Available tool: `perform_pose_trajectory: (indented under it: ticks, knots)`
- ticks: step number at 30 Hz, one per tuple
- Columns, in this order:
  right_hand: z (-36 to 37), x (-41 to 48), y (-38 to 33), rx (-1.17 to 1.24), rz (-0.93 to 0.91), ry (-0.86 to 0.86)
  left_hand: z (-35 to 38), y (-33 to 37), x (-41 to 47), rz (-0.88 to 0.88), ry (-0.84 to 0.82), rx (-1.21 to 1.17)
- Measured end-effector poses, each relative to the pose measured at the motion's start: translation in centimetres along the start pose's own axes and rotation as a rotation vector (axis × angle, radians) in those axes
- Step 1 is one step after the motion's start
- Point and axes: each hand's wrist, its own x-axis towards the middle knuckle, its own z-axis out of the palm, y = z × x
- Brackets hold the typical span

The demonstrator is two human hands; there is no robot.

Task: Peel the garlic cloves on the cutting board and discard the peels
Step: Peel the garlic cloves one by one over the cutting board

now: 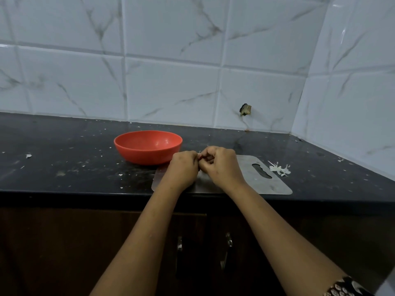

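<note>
Both hands meet over the far left part of the grey cutting board (263, 184). My left hand (184, 168) and my right hand (220, 165) have curled fingers that pinch a small garlic clove (199, 157) between their tips; the clove is almost wholly hidden by the fingers. A small heap of white garlic peels (280, 168) lies on the counter just off the board's far right corner. Any other cloves on the board are hidden behind my hands.
A red bowl (148, 146) stands on the dark counter (64, 167) just left of the board, close to my left hand. Bits of peel litter the counter. The tiled wall rises behind and to the right. Cabinet doors with handles (228, 242) sit below the counter edge.
</note>
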Motion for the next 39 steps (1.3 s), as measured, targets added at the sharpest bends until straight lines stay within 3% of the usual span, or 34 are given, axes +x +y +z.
perform_pose_trajectory:
  ticks: [9, 13, 19, 23, 28, 33, 36, 39]
  knots:
    - [-0.2, 0.3, -0.2, 0.102, 0.077, -0.024, -0.9, 0.2, 0.4, -0.046, -0.082, 0.051]
    - [0.1, 0.6, 0.5, 0.016, 0.14, 0.035, -2.1, -1.0, 0.9, -0.042, -0.037, 0.209]
    - [0.7, 0.5, 0.5, -0.247, 0.019, -0.153, -1.2, -1.3, 0.0, -0.011, -0.016, 0.469]
    - [0.6, 0.8, 1.0, -0.157, 0.082, -0.169, -1.2, -1.7, 0.2, -0.027, 0.061, 0.398]
    - [-0.5, 0.5, 1.5, 0.084, 0.262, 0.046, -1.1, -1.5, -0.2, -0.026, 0.112, 0.327]
    - [-1.1, 0.4, 2.0, 0.042, 0.283, 0.056, -1.8, -1.2, 0.2, -0.086, -0.03, 0.228]
    - [-1.3, 0.5, 2.4, 0.017, 0.303, -0.038, -2.2, -0.5, 0.3, -0.084, -0.13, 0.135]
    - [-0.8, 0.7, 2.6, -0.177, 0.284, -0.204, -2.3, -0.2, 0.1, -0.075, -0.158, 0.102]
